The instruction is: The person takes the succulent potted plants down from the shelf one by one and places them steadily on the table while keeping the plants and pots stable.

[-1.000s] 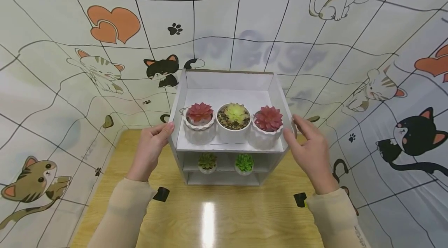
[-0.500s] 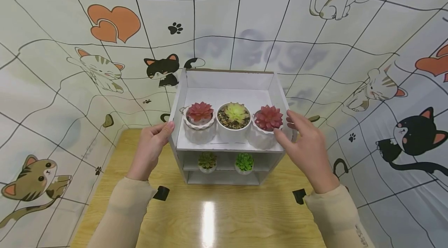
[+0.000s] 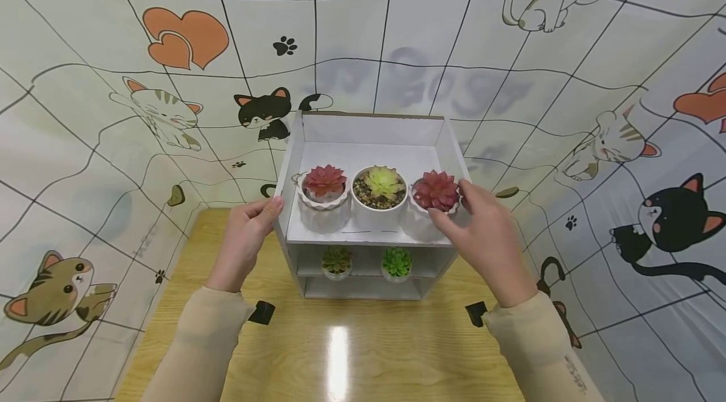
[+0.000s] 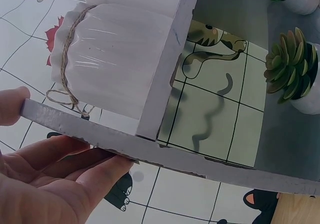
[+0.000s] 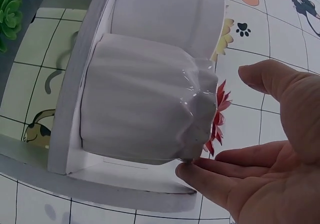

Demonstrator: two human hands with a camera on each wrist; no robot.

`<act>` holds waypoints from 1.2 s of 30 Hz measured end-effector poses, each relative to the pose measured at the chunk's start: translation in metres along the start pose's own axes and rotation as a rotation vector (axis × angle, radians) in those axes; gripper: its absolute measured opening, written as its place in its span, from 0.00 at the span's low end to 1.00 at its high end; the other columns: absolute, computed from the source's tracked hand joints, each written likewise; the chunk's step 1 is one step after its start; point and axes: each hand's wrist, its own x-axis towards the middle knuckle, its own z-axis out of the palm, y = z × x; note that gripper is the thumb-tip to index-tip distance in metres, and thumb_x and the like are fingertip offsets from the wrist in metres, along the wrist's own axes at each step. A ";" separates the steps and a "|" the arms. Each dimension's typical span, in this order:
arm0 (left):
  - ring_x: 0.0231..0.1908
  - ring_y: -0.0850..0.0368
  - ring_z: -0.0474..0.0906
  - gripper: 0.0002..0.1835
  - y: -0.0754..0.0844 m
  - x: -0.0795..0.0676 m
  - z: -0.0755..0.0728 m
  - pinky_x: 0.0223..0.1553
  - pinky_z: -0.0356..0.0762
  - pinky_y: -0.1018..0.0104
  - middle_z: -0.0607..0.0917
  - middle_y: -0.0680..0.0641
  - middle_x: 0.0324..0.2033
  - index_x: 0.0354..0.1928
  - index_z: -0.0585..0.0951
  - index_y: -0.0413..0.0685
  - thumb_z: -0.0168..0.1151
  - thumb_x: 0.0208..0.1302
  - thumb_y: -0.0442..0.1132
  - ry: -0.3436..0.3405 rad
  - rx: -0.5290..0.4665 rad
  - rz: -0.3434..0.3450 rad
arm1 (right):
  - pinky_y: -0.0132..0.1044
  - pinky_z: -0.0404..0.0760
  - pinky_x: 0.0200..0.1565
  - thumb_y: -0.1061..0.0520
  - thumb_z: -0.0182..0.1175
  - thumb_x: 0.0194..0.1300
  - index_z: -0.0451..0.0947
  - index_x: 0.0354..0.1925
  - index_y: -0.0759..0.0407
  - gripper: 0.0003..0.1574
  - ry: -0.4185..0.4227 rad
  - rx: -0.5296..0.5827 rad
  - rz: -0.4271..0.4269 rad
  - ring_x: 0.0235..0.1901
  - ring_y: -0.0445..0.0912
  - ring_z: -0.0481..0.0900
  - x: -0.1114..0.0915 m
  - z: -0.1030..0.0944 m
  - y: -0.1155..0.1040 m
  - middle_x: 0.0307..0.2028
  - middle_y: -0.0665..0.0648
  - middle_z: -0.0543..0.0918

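Note:
A white shelf (image 3: 371, 131) stands on the table, with three potted succulents in a row on its top level. My left hand (image 3: 241, 244) pinches the shelf's left side panel (image 4: 185, 164) between thumb and fingers. At the right end sits a white wavy-rimmed pot (image 5: 145, 99) with a red succulent (image 3: 435, 191). My right hand (image 3: 490, 241) is around that pot's right side, thumb and fingers spread. In the right wrist view one fingertip is right at the pot's rim, while the thumb stands apart from it.
A yellow-green succulent in a round white pot (image 3: 379, 218) and another red one in a twine-tied pot (image 3: 323, 216) share the top level. Below are two small green succulents, one dark (image 3: 336, 260), one bright (image 3: 396, 262). Black tape patches (image 3: 261, 312) mark the wooden table (image 3: 295, 358).
My right hand has moved left from the shelf's right side panel to the right-hand pot. The left hand keeps its hold on the left panel.

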 end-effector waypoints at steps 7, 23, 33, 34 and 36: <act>0.68 0.42 0.71 0.26 0.001 0.000 -0.001 0.72 0.64 0.44 0.76 0.31 0.66 0.66 0.75 0.28 0.56 0.79 0.43 -0.001 -0.002 -0.010 | 0.64 0.78 0.56 0.49 0.73 0.64 0.73 0.62 0.74 0.39 -0.010 0.021 0.034 0.55 0.68 0.80 0.003 0.011 -0.001 0.54 0.75 0.82; 0.65 0.41 0.73 0.25 -0.001 0.000 -0.001 0.72 0.66 0.45 0.77 0.30 0.64 0.66 0.76 0.28 0.55 0.80 0.43 -0.004 0.005 0.008 | 0.64 0.79 0.57 0.47 0.75 0.61 0.66 0.64 0.76 0.47 -0.037 0.036 0.125 0.56 0.69 0.79 0.009 0.025 -0.003 0.54 0.76 0.80; 0.66 0.42 0.72 0.25 -0.001 0.000 -0.001 0.72 0.65 0.46 0.77 0.29 0.64 0.66 0.75 0.27 0.56 0.80 0.43 -0.007 -0.007 0.013 | 0.63 0.79 0.57 0.45 0.79 0.57 0.69 0.60 0.74 0.48 -0.010 0.059 0.153 0.56 0.67 0.80 0.012 0.031 -0.004 0.53 0.74 0.81; 0.66 0.42 0.72 0.25 -0.001 0.000 -0.001 0.72 0.65 0.46 0.77 0.29 0.64 0.66 0.76 0.27 0.56 0.80 0.43 -0.008 -0.006 0.015 | 0.62 0.80 0.56 0.45 0.79 0.57 0.69 0.59 0.74 0.47 -0.006 0.058 0.156 0.56 0.67 0.80 0.012 0.032 -0.004 0.53 0.73 0.82; 0.66 0.42 0.72 0.25 -0.001 0.000 -0.001 0.72 0.65 0.46 0.77 0.29 0.64 0.66 0.76 0.27 0.56 0.80 0.43 -0.009 -0.007 0.016 | 0.62 0.80 0.56 0.46 0.79 0.56 0.70 0.59 0.74 0.47 -0.001 0.057 0.162 0.55 0.67 0.81 0.013 0.032 -0.005 0.52 0.73 0.82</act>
